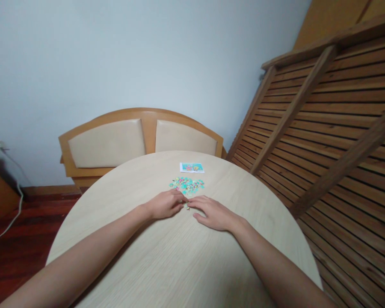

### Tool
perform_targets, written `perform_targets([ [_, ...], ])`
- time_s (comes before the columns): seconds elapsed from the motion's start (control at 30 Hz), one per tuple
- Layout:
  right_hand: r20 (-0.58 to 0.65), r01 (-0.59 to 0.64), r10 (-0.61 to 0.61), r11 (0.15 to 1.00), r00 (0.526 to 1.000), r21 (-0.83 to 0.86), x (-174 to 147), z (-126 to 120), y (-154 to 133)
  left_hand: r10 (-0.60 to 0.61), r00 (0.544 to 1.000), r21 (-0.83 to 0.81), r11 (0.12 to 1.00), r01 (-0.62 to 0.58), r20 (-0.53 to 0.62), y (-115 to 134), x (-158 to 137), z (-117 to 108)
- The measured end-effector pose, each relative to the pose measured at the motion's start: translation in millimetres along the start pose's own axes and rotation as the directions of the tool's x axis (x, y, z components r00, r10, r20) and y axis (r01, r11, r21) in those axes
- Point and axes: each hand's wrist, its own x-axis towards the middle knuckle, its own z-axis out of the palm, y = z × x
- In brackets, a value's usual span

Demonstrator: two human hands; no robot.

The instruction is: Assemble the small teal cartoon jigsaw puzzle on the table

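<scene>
Small turquoise, pink and yellow jigsaw pieces (190, 185) lie in a loose heap on the round wooden table (167, 261). Just in front of the heap, a few pale pieces (187, 207) sit between my hands. My left hand (166, 203) rests at their left, index finger stretched toward them, the other fingers bent and the thumb apart. From the right, my right hand (215, 212) reaches in with fingers stretched out and thumb spread. Both index fingertips nearly meet above the pale pieces. A picture card (191, 167) with two cartoon figures on turquoise lies behind the heap.
A wooden headboard (149, 132) with cream panels stands behind the table against a pale wall (141, 51). Along the right leans a large slatted wooden frame (324, 128). On the left, a white cable (20, 201) hangs down to the dark red floor.
</scene>
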Motion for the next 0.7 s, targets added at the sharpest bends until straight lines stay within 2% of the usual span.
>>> perform_targets([
  [0.13, -0.011, -0.023, 0.023, 1.0, 1.0, 0.004, 0, 1, 2, 0.003, 1.0, -0.032, 0.999, -0.003, 0.001, 3, -1, -1],
  [0.33, -0.016, -0.088, 0.088, 0.996, 0.996, -0.019, -2, -3, 11, 0.145, 0.988, 0.0, 0.989, -0.146, 0.054, 6, -2, -5],
  [0.53, -0.021, -0.098, 0.098, 0.995, 0.995, 0.003, -6, -10, 16, 0.136, 0.99, 0.073, 0.988, -0.138, 0.038, 3, -1, -4],
  [0.7, 0.009, -0.031, 0.03, 0.996, 1.0, 0.078, -3, -7, 14, 0.091, 0.995, 0.099, 0.991, -0.094, 0.027, 5, 1, 1],
])
